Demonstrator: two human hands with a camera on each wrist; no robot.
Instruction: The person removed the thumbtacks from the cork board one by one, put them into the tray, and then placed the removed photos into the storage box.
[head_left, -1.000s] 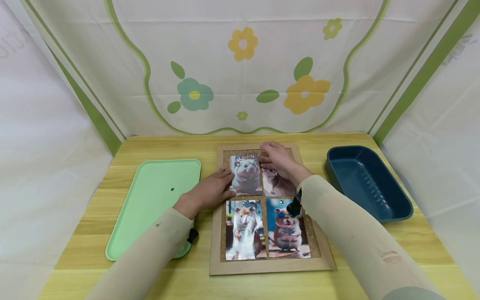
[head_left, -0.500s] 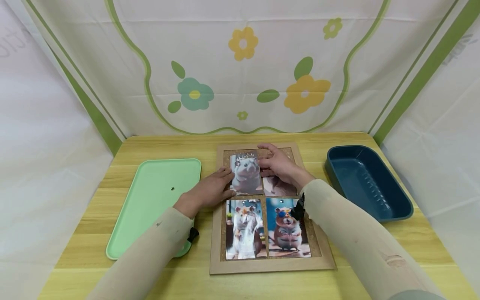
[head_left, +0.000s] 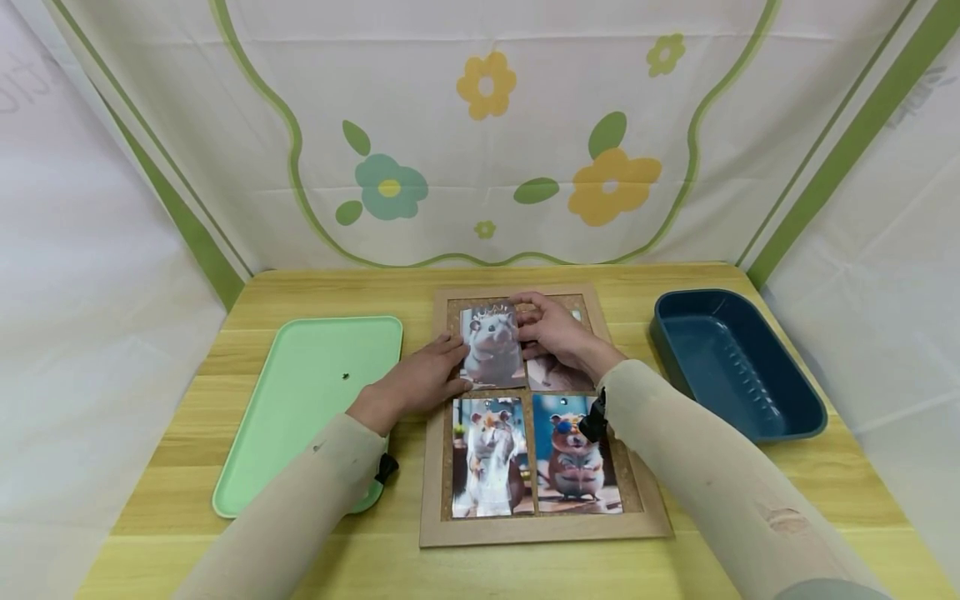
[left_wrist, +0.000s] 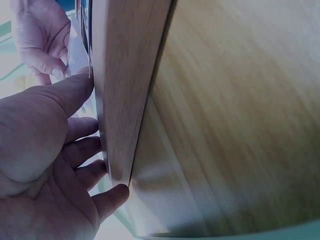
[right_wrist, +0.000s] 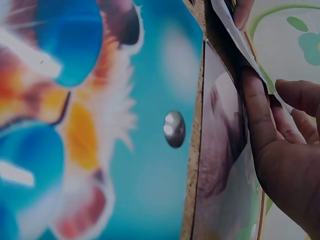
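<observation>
A corkboard with a wooden frame (head_left: 543, 532) lies on the table, bearing several hamster photos. At its upper left is a photo of a pale hamster with a crown (head_left: 492, 346). My left hand (head_left: 423, 375) rests along that photo's left side with fingers extended over the frame; its thumb touches the photo's lower left edge. My right hand (head_left: 558, 333) pinches the right edge of the same photo, which stands off the cork in the right wrist view, with fingers (right_wrist: 260, 110) on both sides. The hand partly covers the upper right photo (head_left: 558, 375).
Two lower photos, a hamster in an apron-like white glare (head_left: 489, 458) and one with blue glasses (head_left: 576, 462), are fixed with silver pins (right_wrist: 174, 129). A green tray (head_left: 300, 417) holding a tiny dark item lies left. A deep blue bin (head_left: 720, 367) stands right.
My right hand has moved slightly left and down along the crowned hamster photo's right edge. The left hand has stayed in place.
</observation>
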